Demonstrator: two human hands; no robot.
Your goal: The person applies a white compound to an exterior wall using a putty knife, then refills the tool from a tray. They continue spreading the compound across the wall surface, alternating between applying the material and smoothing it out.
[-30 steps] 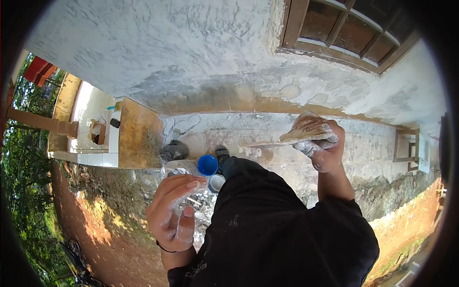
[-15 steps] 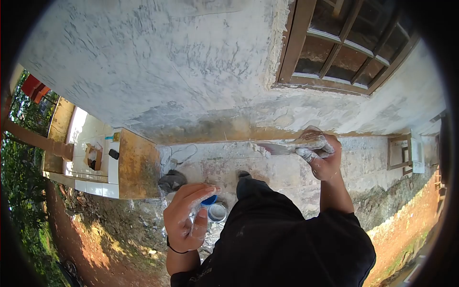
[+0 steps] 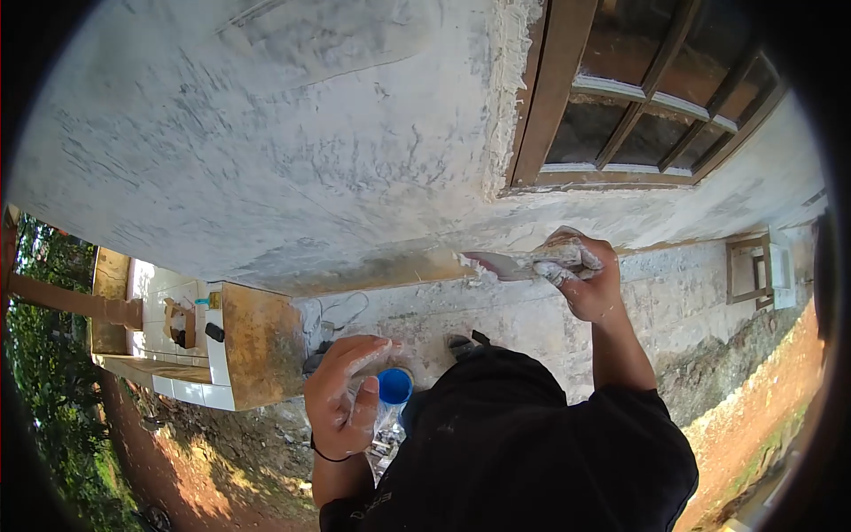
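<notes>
My right hand [image 3: 578, 273], smeared with white filler, grips a putty knife [image 3: 501, 264] whose blade points left and carries a lump of white putty at its tip, close to the base of the plastered wall [image 3: 292, 151]. My left hand [image 3: 344, 395] hovers lower down with fingers apart and holds nothing; white paste coats its fingers. Just right of that hand, on the ground below, sits a blue lid [image 3: 394, 387] on a crumpled clear plastic bag [image 3: 384, 439].
A brown wooden window frame [image 3: 550, 97] with glass panes sits in the wall at the upper right. A tiled white ledge [image 3: 191, 355] with small items lies at left. A wooden stool [image 3: 752, 270] stands at right. Reddish soil and rubble lie below.
My right hand has carried the putty knife up and left toward the wall's base. The view has tilted upward, and my left hand has shifted slightly right.
</notes>
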